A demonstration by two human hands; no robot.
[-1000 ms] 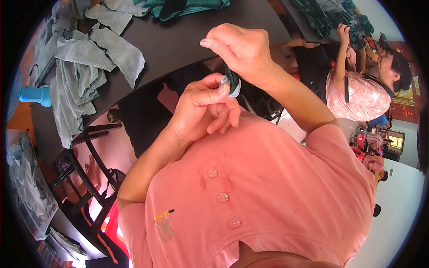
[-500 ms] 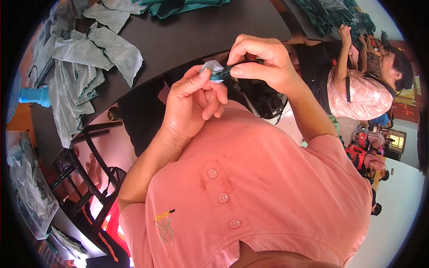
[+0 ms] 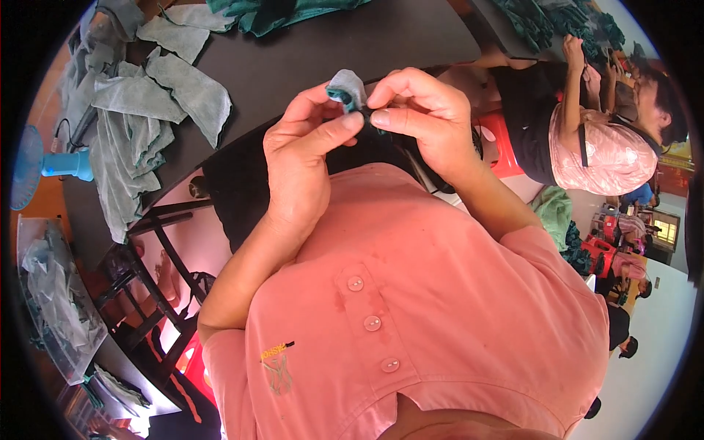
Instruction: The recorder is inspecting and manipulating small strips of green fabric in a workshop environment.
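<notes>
Both my hands are raised in front of my chest, near the table's edge, around one small fabric piece point(image 3: 347, 84). It has a pale grey side and a dark green side, and its upper end stands up curled above my fingers. My left hand point(image 3: 308, 147) grips it with thumb and fingers, the thumb pointing right. Close beside it, my right hand point(image 3: 433, 121) pinches the dark lower end of the piece between thumb and forefinger. The fingertips of the two hands nearly meet, so they hide part of the fabric.
Grey fabric pieces point(image 3: 139, 99) lie spread over the left of the dark table point(image 3: 330, 48), with green fabric point(image 3: 286, 15) at its far edge. A blue fan point(image 3: 70, 166) and a clear bin point(image 3: 62, 308) are at left. At right, a co-worker point(image 3: 601, 150) handles green fabric.
My hands have come closer together, and the left has turned so its back shows more. The grey part of the fabric now stands higher above the fingers.
</notes>
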